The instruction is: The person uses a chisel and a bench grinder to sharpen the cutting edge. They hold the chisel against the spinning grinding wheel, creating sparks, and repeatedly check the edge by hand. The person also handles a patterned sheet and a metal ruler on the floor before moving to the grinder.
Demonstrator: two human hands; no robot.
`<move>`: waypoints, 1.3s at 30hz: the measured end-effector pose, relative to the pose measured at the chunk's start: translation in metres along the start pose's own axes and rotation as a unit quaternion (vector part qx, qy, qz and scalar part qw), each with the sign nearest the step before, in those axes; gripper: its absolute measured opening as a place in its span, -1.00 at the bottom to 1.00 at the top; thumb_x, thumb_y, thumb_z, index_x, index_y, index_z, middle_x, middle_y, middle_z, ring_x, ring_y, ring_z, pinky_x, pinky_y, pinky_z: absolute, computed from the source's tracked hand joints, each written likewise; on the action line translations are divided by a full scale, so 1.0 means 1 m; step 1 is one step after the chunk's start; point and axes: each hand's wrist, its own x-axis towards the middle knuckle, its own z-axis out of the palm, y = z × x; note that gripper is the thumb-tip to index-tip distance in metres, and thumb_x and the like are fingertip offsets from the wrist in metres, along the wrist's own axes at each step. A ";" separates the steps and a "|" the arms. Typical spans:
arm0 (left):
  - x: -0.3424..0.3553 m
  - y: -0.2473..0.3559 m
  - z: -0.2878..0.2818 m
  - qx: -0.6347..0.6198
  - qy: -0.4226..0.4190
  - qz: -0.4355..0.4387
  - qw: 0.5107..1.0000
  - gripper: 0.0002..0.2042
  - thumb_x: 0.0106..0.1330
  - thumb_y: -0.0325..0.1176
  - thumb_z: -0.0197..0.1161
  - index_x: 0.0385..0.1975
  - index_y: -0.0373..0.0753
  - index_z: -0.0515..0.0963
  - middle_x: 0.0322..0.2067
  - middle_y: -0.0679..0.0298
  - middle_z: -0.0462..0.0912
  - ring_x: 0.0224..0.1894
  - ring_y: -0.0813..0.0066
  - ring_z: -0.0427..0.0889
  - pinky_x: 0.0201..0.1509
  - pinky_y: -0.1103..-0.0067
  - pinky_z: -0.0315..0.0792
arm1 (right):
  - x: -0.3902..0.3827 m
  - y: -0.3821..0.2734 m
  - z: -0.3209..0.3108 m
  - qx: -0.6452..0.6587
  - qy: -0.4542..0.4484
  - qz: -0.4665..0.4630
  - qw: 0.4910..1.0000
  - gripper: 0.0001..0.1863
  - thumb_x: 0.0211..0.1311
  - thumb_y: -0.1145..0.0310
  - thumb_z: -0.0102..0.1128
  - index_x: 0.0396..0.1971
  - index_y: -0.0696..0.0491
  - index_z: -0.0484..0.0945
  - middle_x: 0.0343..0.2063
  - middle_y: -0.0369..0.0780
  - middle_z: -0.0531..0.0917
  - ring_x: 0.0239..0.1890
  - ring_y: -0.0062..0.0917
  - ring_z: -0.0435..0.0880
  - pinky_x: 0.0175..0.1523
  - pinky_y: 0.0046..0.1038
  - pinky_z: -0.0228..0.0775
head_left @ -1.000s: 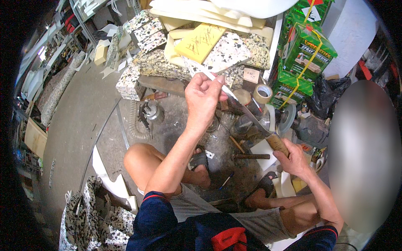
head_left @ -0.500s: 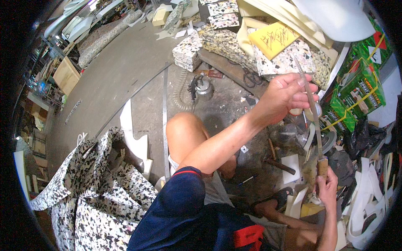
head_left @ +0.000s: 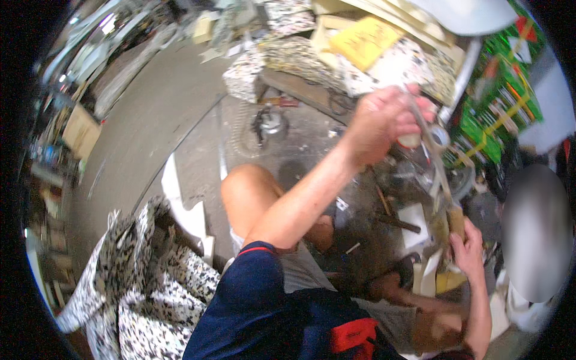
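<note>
A long knife with a narrow, dull metal blade [head_left: 431, 141] and a brown handle [head_left: 456, 222] slants across the right of the view. My right hand [head_left: 469, 247] is wrapped round its handle, low at the right. My left hand [head_left: 387, 123] reaches out to the far part of the blade. Its thumb is on the near side and its fingers are curled behind, with the blade between them. Motion blurs the left fingertips. Below the blade, near my right hand, lie a dark-handled hammer [head_left: 399, 224] and a white flat piece [head_left: 414, 225].
Speckled foam blocks [head_left: 300, 60] and a yellow pad [head_left: 366, 45] are stacked ahead. A spray gun [head_left: 270, 122] with a coiled hose stands on the floor. Green boxes [head_left: 498, 102] sit at the right. Speckled foam sheets [head_left: 162, 288] lie at the left, beside my bent knee [head_left: 249, 195].
The whole view has shifted and blurred, with most floor things now further left and the stack higher. Both hands keep their hold on the knife; the left hand sits slightly lower along it.
</note>
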 end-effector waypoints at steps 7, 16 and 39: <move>-0.003 -0.004 -0.005 -0.024 0.044 0.003 0.999 -0.65 0.44 -0.34 0.19 0.14 -0.36 0.43 -0.05 -0.08 0.64 -0.05 0.04 0.70 0.00 0.25 0.68 | 0.006 0.004 0.002 0.003 0.006 -0.023 1.000 -0.71 0.18 0.39 0.30 -0.12 0.14 0.56 -0.49 -0.12 0.63 -0.45 -0.36 0.64 -0.28 -0.36 0.45; -0.001 0.000 -0.002 0.122 0.120 0.000 0.985 -0.78 0.36 -0.32 0.31 -0.15 -0.31 0.54 -0.33 0.15 0.68 -0.40 0.38 0.75 -0.37 0.54 0.71 | -0.006 -0.007 -0.001 -0.089 0.053 -0.059 0.993 -0.67 0.16 0.38 0.33 -0.09 0.15 0.54 -0.40 -0.02 0.66 -0.32 -0.17 0.69 -0.20 -0.30 0.48; -0.002 -0.005 0.000 0.108 0.117 -0.002 0.987 -0.76 0.42 -0.31 0.24 -0.10 -0.36 0.52 -0.28 0.08 0.70 -0.29 0.30 0.76 -0.29 0.51 0.69 | -0.006 0.000 -0.001 -0.107 0.085 -0.065 0.988 -0.62 0.13 0.38 0.35 -0.05 0.14 0.52 -0.35 0.01 0.67 -0.28 -0.07 0.69 -0.18 -0.26 0.48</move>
